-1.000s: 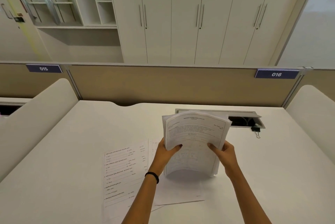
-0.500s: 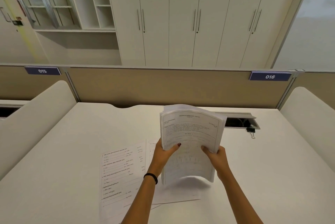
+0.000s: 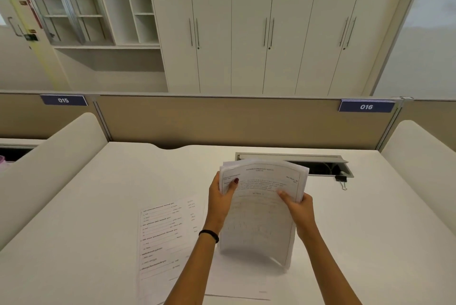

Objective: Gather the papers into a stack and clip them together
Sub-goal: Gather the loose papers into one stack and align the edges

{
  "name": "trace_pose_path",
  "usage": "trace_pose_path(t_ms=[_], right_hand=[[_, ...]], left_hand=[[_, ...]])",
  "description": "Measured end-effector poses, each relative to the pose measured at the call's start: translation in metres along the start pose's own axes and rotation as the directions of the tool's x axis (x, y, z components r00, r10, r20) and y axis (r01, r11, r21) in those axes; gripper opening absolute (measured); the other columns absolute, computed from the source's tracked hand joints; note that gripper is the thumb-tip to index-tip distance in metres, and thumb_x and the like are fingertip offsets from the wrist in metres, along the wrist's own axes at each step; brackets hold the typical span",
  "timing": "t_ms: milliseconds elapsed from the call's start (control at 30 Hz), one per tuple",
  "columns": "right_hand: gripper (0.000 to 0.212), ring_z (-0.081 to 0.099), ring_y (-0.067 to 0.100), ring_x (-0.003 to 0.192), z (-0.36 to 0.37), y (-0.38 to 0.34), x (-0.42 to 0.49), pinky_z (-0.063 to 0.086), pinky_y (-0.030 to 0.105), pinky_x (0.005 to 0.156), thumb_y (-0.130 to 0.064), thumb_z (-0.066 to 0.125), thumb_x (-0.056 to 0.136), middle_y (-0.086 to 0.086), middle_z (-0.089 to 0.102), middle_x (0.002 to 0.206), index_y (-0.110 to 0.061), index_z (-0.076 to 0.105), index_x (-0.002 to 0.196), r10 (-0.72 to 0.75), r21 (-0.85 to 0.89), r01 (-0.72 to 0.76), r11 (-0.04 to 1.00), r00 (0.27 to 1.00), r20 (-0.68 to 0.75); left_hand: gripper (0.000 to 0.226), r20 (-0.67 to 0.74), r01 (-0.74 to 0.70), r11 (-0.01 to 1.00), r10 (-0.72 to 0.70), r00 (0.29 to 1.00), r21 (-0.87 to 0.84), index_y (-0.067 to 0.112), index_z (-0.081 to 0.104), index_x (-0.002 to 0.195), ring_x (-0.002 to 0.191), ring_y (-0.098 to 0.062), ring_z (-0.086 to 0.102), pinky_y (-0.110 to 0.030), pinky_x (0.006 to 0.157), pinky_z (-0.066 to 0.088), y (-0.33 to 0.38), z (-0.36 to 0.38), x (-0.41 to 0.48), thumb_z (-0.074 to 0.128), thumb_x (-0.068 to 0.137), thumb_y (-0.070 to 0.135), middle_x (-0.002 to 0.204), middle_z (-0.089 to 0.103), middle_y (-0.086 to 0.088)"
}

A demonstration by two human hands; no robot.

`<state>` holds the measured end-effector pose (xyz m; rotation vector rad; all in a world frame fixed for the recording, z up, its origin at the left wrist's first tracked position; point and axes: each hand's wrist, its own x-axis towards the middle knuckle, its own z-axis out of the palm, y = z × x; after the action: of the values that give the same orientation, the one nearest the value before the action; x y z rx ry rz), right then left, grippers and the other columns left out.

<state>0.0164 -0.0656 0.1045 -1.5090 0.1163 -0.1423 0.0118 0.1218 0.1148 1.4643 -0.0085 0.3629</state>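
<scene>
Papers in hand: thick stack of white printed paper sheets (image 3: 259, 210), held upright over the middle of the white bench (image 3: 98, 206). Its lower edge is bowed and low over the bench; I cannot tell if it touches.
Left hand: the left hand (image 3: 219, 203) grips the left edge of the stack, with the thumb on the front page and the other fingers (image 3: 217, 181) curled behind.
Right hand: the right hand (image 3: 299, 213) grips the right edge in the same way.
Step in hand: to my judgement, squaring the stack by knocking its lower edge on the bench.
How to do it well: hold loosely, so that the sheets can slide down level. Keep the stack vertical and knock on bare bench. The upper corners fan out at the right side, so the side edge probably needs a knock too.
Papers left: loose white printed sheets (image 3: 167, 230) lie flat on the bench, left of the stack and partly under it. They should join the stack before clipping.
Clip: a small black metal binder clip (image 3: 341, 178) lies far right, just beside the grey cable hatch (image 3: 291, 157), well apart from both hands.
In the way: the hatch is open behind the stack, so a sheet or the clip could slip in. Knocking on the loose sheets may push them away.
Around: beige partition wall (image 3: 222, 122) with a blue number plate (image 3: 366, 106), and tall white cupboards (image 3: 246, 20) behind.
</scene>
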Motion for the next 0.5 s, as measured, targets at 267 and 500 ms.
trace_pose_path(t_ms=[267,500], right_hand=[[0.018,0.064,0.016,0.077,0.001,-0.011,-0.005,0.054,0.023,0.057,-0.012,0.065,0.081,-0.002,0.065,0.085,-0.016,0.061,0.099,-0.088,-0.018,0.088,0.996,0.996,0.002],[0.024,0.060,0.019,0.087,-0.012,0.016,-0.007,0.052,0.028,0.066,-0.011,0.064,0.082,0.002,0.063,0.092,-0.017,0.058,0.105,-0.002,-0.080,0.006,0.997,0.999,0.048]], left_hand=[[0.021,0.053,-0.066,0.996,0.063,0.997,0.052,0.023,0.051,0.102,0.085,-0.018,0.064,-0.018,0.064,0.056,0.003,0.011,0.006,0.063,0.085,0.021,0.092,0.062,0.003],[0.045,0.126,0.094,0.988,-0.109,0.986,0.122,0.020,0.052,0.117,0.098,-0.020,0.062,-0.021,0.068,0.057,-0.034,0.001,0.003,0.070,0.077,0.029,0.105,0.063,0.000]])
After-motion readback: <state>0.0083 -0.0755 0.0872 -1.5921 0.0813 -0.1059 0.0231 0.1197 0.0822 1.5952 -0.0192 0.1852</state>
